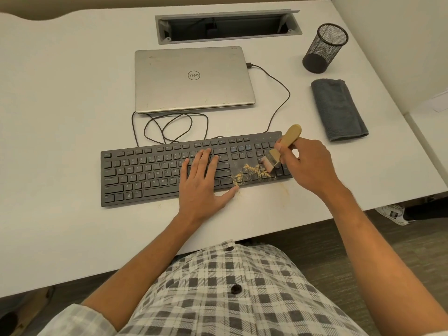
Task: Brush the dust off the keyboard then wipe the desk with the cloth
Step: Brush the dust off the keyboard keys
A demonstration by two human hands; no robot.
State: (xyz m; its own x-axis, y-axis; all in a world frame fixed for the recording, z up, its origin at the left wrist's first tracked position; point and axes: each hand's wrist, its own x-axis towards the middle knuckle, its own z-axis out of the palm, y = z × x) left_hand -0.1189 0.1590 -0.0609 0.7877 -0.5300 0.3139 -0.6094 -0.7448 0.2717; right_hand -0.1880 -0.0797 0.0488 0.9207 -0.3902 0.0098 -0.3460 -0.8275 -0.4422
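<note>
Flat left hand (202,180) steadying long dark grey keyboard (145,170) by white desk's (60,105) front edge; right hand (309,163) gripping wooden brush (282,149), yellow dust (247,173) just left of bristles.

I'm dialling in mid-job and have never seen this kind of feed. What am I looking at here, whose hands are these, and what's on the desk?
There is no machine: a person wears a camera on the head, looking down at their own hands. On the white desk lie a black keyboard with yellowish dust at its right end, a closed silver laptop, a folded grey cloth and a black mesh pen cup. The left hand rests flat on the keys. The right hand grips a small wooden-handled brush, bristles on the dusty keys.
</note>
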